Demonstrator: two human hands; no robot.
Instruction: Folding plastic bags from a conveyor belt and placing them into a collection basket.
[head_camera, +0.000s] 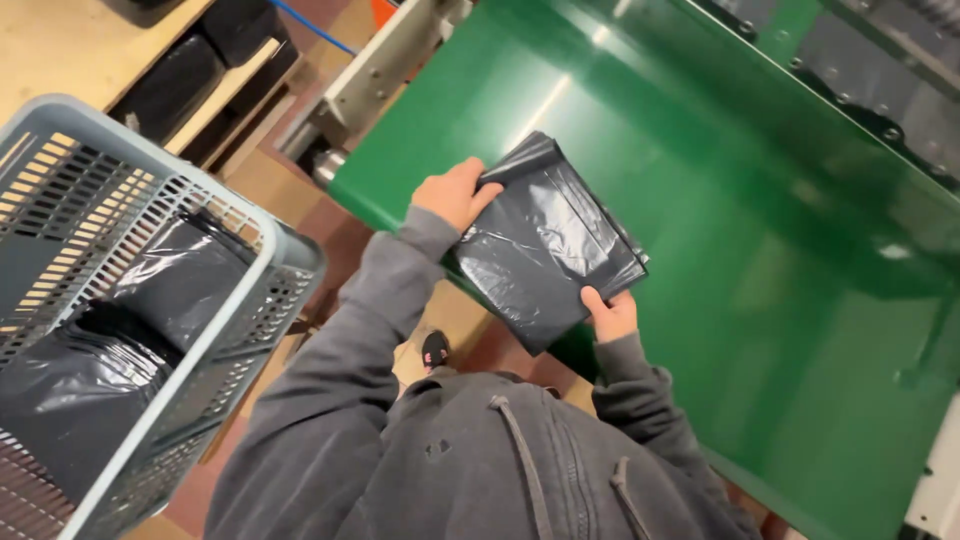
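Note:
A flat parcel in glossy black plastic wrap (545, 245) is held between both hands over the near edge of a green conveyor belt (720, 200). My left hand (455, 193) grips its upper left corner. My right hand (610, 315) grips its lower right edge, thumb on top. Both arms are in grey hooded-sweatshirt sleeves.
A grey slatted plastic crate (215, 320) stands at the left with more black-wrapped parcels (70, 390) inside. A wooden shelf (80, 45) is at the top left. The belt's metal frame and roller (345, 130) lie at its near end. One shoe (435, 350) shows on the floor below.

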